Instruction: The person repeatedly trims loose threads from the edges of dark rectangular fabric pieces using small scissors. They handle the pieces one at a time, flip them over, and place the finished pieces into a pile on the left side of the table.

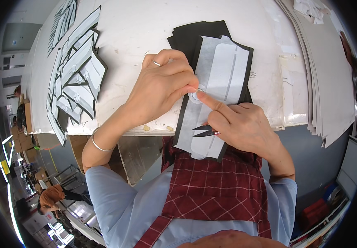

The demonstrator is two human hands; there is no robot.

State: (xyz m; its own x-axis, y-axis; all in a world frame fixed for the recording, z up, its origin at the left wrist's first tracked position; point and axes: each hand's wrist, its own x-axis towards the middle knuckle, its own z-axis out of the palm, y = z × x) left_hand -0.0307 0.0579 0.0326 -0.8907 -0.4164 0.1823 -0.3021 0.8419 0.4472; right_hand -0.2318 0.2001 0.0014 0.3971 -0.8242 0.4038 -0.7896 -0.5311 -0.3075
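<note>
A black fabric piece with white backing [217,74] lies partly on further black fabric pieces [197,29] and overhangs the table's front edge. My left hand [166,83] pinches at a small round patch [196,96] on its left side; what the fingertips grip is too small to tell. The index finger of my right hand [240,124] touches the same patch. Thread snips [204,130] are held in the curled fingers of my right hand, their dark blades parted and pointing left over the white backing.
Overlapping black-edged white pieces [76,77] lie at the left of the white table [129,34], with more strips [62,24] behind. Large stacked sheets [330,80] hang over the edge at right. A loose thread [253,74] lies beside the fabric. Another person [51,198] bends at the far lower left.
</note>
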